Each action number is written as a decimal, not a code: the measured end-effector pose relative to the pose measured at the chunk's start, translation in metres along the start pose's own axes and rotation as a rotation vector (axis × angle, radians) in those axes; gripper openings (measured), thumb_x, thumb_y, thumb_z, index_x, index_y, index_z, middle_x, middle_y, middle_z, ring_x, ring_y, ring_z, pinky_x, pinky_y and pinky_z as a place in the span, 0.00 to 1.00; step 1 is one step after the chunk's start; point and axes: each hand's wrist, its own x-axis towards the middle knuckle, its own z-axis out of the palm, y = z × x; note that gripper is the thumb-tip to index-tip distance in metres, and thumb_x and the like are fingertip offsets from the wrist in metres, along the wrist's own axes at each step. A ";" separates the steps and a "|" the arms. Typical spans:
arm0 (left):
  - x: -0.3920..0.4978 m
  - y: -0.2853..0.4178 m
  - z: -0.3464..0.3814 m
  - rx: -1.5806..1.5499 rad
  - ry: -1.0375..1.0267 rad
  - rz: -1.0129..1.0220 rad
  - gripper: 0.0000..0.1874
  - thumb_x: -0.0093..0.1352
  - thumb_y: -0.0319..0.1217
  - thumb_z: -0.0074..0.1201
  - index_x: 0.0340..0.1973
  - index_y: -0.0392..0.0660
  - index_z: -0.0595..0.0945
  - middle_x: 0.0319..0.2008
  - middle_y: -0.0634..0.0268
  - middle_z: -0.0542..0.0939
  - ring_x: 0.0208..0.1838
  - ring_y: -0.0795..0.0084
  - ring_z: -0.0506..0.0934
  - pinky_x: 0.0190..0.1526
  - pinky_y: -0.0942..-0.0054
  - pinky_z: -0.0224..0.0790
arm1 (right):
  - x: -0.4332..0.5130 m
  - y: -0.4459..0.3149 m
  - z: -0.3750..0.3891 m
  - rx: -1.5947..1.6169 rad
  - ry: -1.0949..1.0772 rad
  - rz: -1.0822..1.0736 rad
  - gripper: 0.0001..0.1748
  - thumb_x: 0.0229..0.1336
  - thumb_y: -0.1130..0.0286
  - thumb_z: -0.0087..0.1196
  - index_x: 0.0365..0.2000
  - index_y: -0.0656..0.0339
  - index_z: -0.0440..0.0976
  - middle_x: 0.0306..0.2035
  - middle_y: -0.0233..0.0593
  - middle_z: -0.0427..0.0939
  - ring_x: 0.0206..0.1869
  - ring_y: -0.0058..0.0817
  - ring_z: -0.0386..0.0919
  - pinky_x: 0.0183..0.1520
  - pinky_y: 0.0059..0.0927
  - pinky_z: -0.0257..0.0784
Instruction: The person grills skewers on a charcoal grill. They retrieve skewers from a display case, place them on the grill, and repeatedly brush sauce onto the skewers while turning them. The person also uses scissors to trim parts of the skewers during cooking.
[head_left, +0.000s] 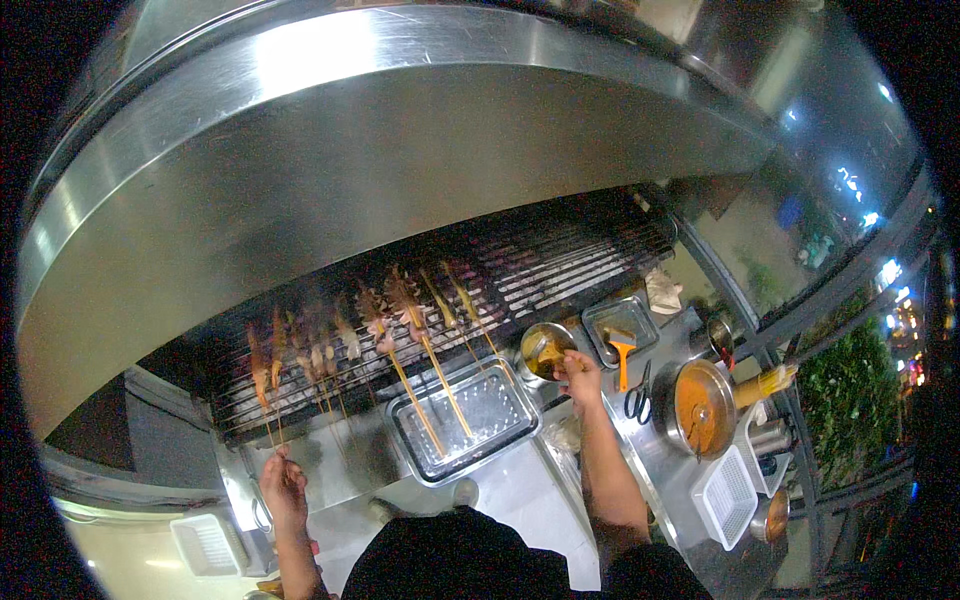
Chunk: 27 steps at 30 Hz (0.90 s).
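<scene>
At the grill's left end, my left hand (283, 481) grips the thin sticks of prawn-like skewers (259, 379), whose food lies over the bars. My right hand (581, 381) is at the near right rim of a metal bowl (531, 337) of yellowish oil. Its fingers are bent together, and what they may hold is hidden. Squid-like skewers (411, 315) lie mid-grill, their bamboo sticks reaching over a metal tray (403, 450) with a perforated insert. Between these and my left hand rest several smaller skewers (319, 364). Two thin skewers (442, 304) lie further right.
A steel hood (420, 165) overhangs the charcoal grill (555, 281). Right of the bowl, an orange-handled brush (622, 352) rests on a small tray (596, 330), near black-handled scissors (638, 403). A pot of orange sauce (705, 405) and a white plastic basket (724, 499) stand on the side counter.
</scene>
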 end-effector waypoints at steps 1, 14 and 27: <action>-0.001 0.000 0.001 0.001 0.016 0.005 0.13 0.72 0.37 0.51 0.44 0.41 0.78 0.25 0.67 0.78 0.20 0.83 0.70 0.21 0.84 0.60 | -0.001 0.003 -0.003 0.044 0.000 0.020 0.15 0.64 0.62 0.51 0.48 0.53 0.70 0.32 0.31 0.80 0.31 0.19 0.78 0.28 0.24 0.69; 0.000 0.002 0.012 0.061 -0.030 -0.028 0.13 0.71 0.37 0.51 0.42 0.40 0.79 0.20 0.68 0.77 0.19 0.82 0.71 0.21 0.85 0.61 | -0.001 0.014 -0.006 0.424 0.061 0.136 0.14 0.65 0.63 0.50 0.49 0.53 0.68 0.35 0.37 0.80 0.31 0.23 0.79 0.24 0.23 0.73; -0.008 0.006 0.010 0.072 0.059 -0.005 0.17 0.70 0.40 0.53 0.45 0.40 0.78 0.20 0.71 0.77 0.18 0.83 0.69 0.19 0.86 0.57 | 0.002 -0.019 0.008 0.522 0.304 0.299 0.29 0.62 0.42 0.46 0.35 0.64 0.68 0.21 0.38 0.77 0.19 0.28 0.76 0.15 0.25 0.68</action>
